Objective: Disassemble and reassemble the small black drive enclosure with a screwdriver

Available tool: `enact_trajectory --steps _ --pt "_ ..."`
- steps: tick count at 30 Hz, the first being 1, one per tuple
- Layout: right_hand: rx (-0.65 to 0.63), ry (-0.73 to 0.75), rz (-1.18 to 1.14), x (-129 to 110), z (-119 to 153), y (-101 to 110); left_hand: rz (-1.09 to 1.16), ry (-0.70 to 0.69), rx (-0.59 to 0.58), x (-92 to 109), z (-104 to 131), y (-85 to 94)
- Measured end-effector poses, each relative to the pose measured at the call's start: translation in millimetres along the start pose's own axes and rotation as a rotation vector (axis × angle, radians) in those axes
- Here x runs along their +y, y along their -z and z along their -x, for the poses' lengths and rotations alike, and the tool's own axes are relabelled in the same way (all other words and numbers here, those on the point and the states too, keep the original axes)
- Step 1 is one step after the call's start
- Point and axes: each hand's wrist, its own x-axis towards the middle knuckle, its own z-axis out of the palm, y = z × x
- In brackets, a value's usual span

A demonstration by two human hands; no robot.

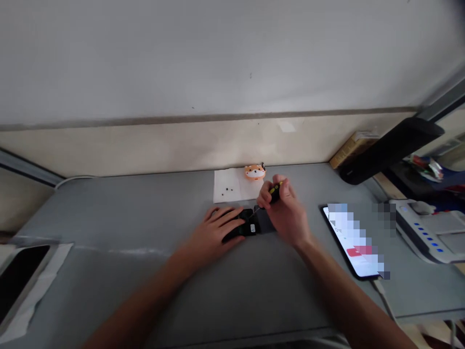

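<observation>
My left hand (220,228) lies over a small black device (250,218), thumb at its near edge and fingers across the top, holding it to the table. A small white label shows on the device; its kind I cannot make out. My right hand (286,213) is closed around a screwdriver with a black and yellow handle (276,192). Its thin shaft slants down to the device beside my left fingertips. A dark grey flat piece (266,222) lies at the device's right end, partly behind my right hand. Several tiny dark screws (227,189) rest on white paper (232,180) behind.
An orange animal-faced case (255,171) sits on the paper's back edge. Rightward lie a lit phone (350,242) with a cable and a white power strip (425,232). A black cylinder (392,150) leans by a book (352,148). At left is a dark-screened device (22,271).
</observation>
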Motion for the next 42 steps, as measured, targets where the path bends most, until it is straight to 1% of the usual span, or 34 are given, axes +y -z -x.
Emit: enact_trajectory --steps 2,5,7,12,17,24,27,29,31,37,40,42 --pt "0.0 0.013 0.034 -1 2 -1 0.001 0.015 -0.014 0 0 0.0" --pt "0.018 0.076 0.086 -1 3 -3 0.002 0.034 -0.037 1 0 1.7" --pt "0.006 0.098 0.121 -1 3 -4 0.002 0.03 -0.049 1 -1 3.3" --pt "-0.032 0.076 0.096 2 3 -6 0.007 0.012 -0.038 3 -3 5.0" --pt "-0.022 0.05 0.067 3 8 -9 -0.005 -0.01 -0.035 3 -3 4.7" --pt "-0.015 0.092 0.132 0 7 -8 -0.054 -0.047 0.003 6 -4 6.4" --pt "-0.053 0.063 0.172 -3 4 -5 -0.039 -0.042 -0.011 7 -5 7.7" --pt "-0.072 0.023 0.152 -3 1 -2 -0.03 -0.03 -0.024 7 -5 8.3" --pt "-0.063 0.012 0.098 -2 -1 0 -0.028 -0.027 -0.029 7 -5 8.6" --pt "0.02 0.019 0.008 3 -3 1 0.009 -0.009 -0.026 6 -6 8.4" --pt "0.007 0.019 0.004 4 -2 1 0.008 -0.01 -0.032 7 -6 8.3" --pt "0.004 0.045 0.01 4 -2 1 -0.003 -0.008 -0.038 8 -6 8.4"
